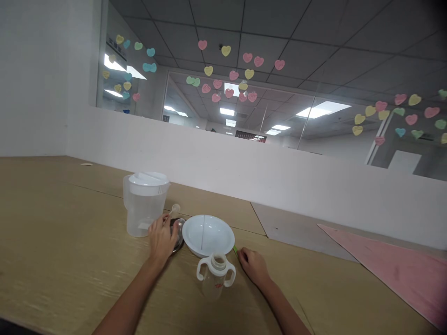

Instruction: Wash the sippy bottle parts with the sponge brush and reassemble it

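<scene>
My left hand (pixel 161 239) is closed around the thin handle of a small clear scoop (pixel 175 208), its bowl raised beyond the fingers. Beneath and beside that hand lies a dark, shiny round dish (pixel 178 248) with a clear domed piece (pixel 180 228) on it, partly covered by the fingers. Curled on the table to the right is my right hand (pixel 254 265); a bit of green (pixel 235 250) sticks out by its fingers, the rest hidden. Between the hands, a pale blue-white bowl (pixel 209 232) stands behind an uncapped two-handled baby bottle (pixel 213 281).
A translucent lidded pitcher (pixel 145 207) stands left of my left hand. At the right lies a pink sheet (pixel 394 265) on the tan tabletop (pixel 77 242). A white wall (pixel 209 160) with a window covered in heart-shaped notes rises behind the table.
</scene>
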